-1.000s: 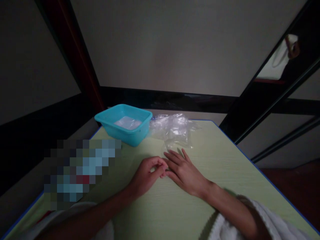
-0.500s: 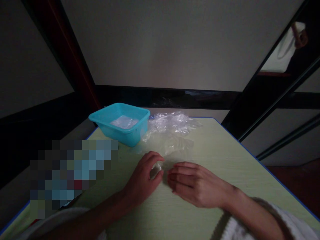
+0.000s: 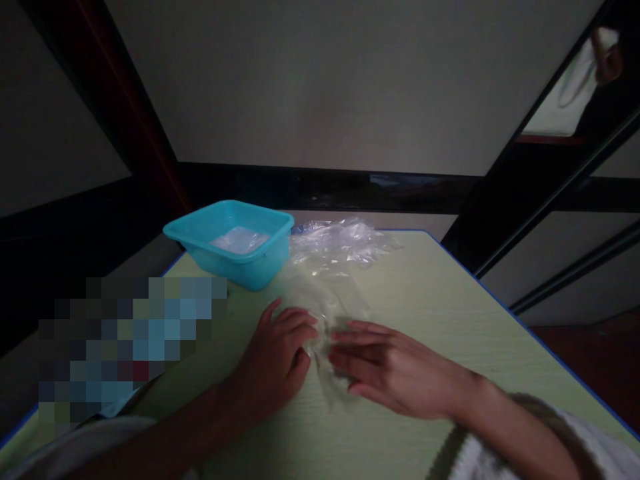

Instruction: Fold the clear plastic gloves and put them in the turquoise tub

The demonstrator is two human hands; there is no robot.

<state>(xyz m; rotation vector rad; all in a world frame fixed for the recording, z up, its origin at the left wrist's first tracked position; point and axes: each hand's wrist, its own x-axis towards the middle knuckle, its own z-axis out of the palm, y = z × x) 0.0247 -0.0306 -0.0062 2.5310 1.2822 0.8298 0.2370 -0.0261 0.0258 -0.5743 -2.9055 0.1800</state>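
A blue tub (image 3: pixel 225 267) on the left held some whitish plastic (image 3: pixel 241 240). My left hand (image 3: pixel 280 353), fingers bent, was against a clear bag (image 3: pixel 327 307) lying between my hands, lengthwise away from me, about equally near both. My right hand (image 3: pixel 395 367), blurred, fingers slightly parted, met its other side; whether either pinched it I couldn't tell.

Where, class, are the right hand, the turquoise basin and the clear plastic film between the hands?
Right hand (image 3: pixel 400 372), head view: back of the hand.
Turquoise basin (image 3: pixel 225 265), head view: front outer wall.
Clear plastic film (image 3: pixel 325 312), head view: wrinkled middle part.
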